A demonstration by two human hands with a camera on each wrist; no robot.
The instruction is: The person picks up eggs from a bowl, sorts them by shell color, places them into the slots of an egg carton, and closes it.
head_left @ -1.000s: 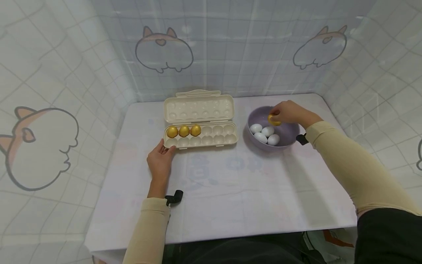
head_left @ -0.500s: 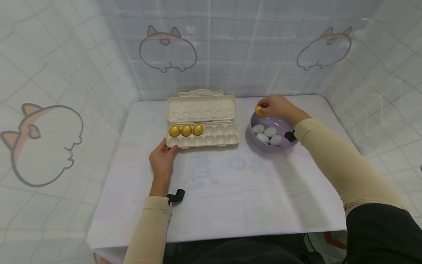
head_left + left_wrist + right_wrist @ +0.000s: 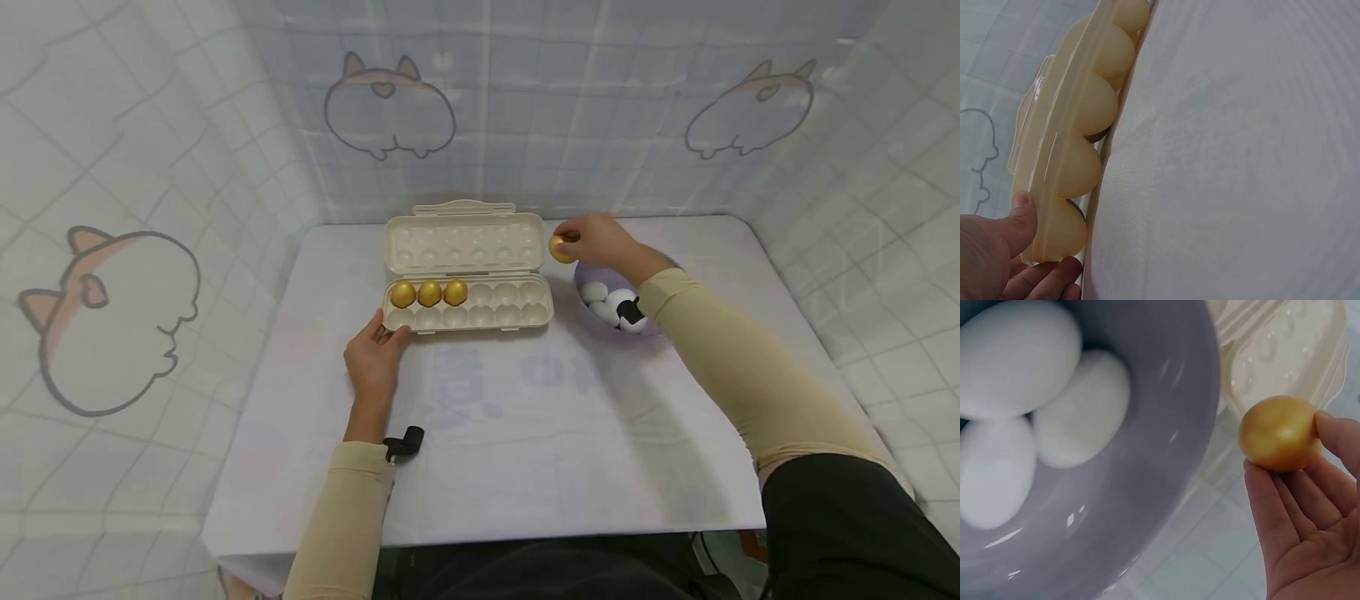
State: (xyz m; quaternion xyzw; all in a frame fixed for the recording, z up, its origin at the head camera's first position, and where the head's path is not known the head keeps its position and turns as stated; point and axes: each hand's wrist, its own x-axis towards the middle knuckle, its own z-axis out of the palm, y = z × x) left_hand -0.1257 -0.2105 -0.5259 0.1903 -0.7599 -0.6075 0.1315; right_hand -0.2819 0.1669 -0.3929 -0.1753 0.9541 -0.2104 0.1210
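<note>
A cream egg carton (image 3: 480, 330) lies with its lid raised at the back of the table. Three gold eggs (image 3: 430, 293) fill the left end of its back row. My left hand (image 3: 372, 357) holds the carton's front left corner; in the left wrist view the thumb (image 3: 1021, 219) lies on the rim and the fingers curl at the end cup. My right hand (image 3: 600, 242) pinches another gold egg (image 3: 1280, 434) between thumb and fingertips, just past the left rim of a purple bowl (image 3: 1166, 456). White eggs (image 3: 1082, 409) sit inside the bowl, partly hidden by the right wrist.
Patterned cloth covers the table (image 3: 525, 450). Tiled-print curtains (image 3: 570, 117) stand close behind and on both sides. The carton's lid (image 3: 465, 243) rises behind its cups. A black wrist camera (image 3: 632, 312) on the right arm hangs over the bowl.
My right hand has carried the gold egg up and left, out of the bowl and towards the carton. The left hand keeps its place on the carton, and the whole head view shifts slightly.
</note>
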